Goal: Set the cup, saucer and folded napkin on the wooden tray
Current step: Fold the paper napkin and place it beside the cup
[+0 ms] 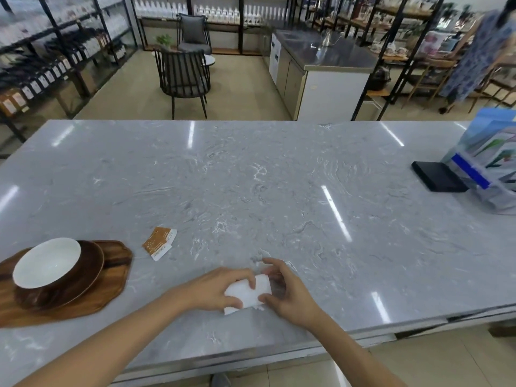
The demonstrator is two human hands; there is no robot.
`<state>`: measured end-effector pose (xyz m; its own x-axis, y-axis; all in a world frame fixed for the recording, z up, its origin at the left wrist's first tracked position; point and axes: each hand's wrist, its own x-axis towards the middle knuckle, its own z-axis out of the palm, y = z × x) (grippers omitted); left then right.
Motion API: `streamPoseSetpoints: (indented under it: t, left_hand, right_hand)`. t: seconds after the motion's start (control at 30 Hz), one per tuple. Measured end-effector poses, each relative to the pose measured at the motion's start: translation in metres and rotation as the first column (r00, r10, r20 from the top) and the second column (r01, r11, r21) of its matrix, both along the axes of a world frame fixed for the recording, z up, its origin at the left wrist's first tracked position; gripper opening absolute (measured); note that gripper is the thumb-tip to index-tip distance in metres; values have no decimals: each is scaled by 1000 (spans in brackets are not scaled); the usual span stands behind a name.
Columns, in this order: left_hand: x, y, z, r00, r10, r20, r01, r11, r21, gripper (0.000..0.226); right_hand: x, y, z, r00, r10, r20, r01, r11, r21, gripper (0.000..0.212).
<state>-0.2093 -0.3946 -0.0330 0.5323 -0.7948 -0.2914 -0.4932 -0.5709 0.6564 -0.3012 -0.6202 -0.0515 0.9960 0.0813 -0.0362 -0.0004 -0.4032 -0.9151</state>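
Observation:
A white napkin (249, 295) lies folded on the grey marble counter near its front edge. My left hand (215, 289) presses on its left side and my right hand (287, 291) grips its right side, both touching it. At the far left a wooden tray (111, 286) rests on the counter. It carries a dark brown saucer (90, 270), and on the saucer stands a cup (46, 263), brown outside and white inside.
An orange and white paper packet (159, 243) lies between the tray and the napkin. At the right end stand a black box (438, 175) and a clear brochure holder (491, 169). Beyond the counter are chairs, shelves and a person.

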Motion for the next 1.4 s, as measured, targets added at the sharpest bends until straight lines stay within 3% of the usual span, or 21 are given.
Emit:
streamPoseSetpoints:
  t: [0.1, 0.23, 0.4, 0.53, 0.8, 0.9, 1.1, 1.17, 1.3, 1.4]
  left_hand:
    - [-16, -2, 1, 985, 125, -117, -141, 980, -138, 44]
    - [-40, -3, 5, 877, 297, -378, -433, 830, -352, 48]
    - [-61, -2, 17, 791, 392, -469, -587, 701, -405, 57]
    - [-73, 2, 35, 776, 434, -457, -624, 634, -457, 52]
    - [-98, 37, 64, 737, 503, -452, -676, 562, -477, 37]
    - [-104, 52, 64, 670, 594, -445, -738, 462, -493, 28]
    - [-108, 97, 58, 540, 695, -475, -812, 282, -511, 30]
    - [-109, 117, 55, 530, 702, -476, -811, 256, -526, 32]
    - [-109, 165, 49, 509, 673, -537, -829, 213, -518, 61]
    - [-103, 206, 46, 496, 662, -562, -849, 235, -473, 59]
  right_hand:
    - [-5, 0, 7, 992, -78, -96, 96, 975, 198, 68]
    - [-11, 5, 25, 962, -121, -243, 219, 877, 428, 48]
    - [-17, 19, 45, 941, -145, -306, 310, 734, 604, 42]
    - [-21, 29, 63, 945, -106, -309, 287, 720, 631, 27]
    - [-28, 63, 86, 957, 37, -288, 158, 765, 624, 29]
    - [-35, 83, 88, 961, 76, -266, 99, 804, 586, 33]
    - [-49, 133, 83, 968, 139, -208, -15, 861, 508, 50]
    - [-50, 152, 80, 972, 132, -192, -22, 873, 488, 51]
    - [-43, 195, 76, 970, 155, -189, -60, 901, 430, 55]
    - [-34, 230, 73, 960, 194, -201, -93, 900, 425, 46]
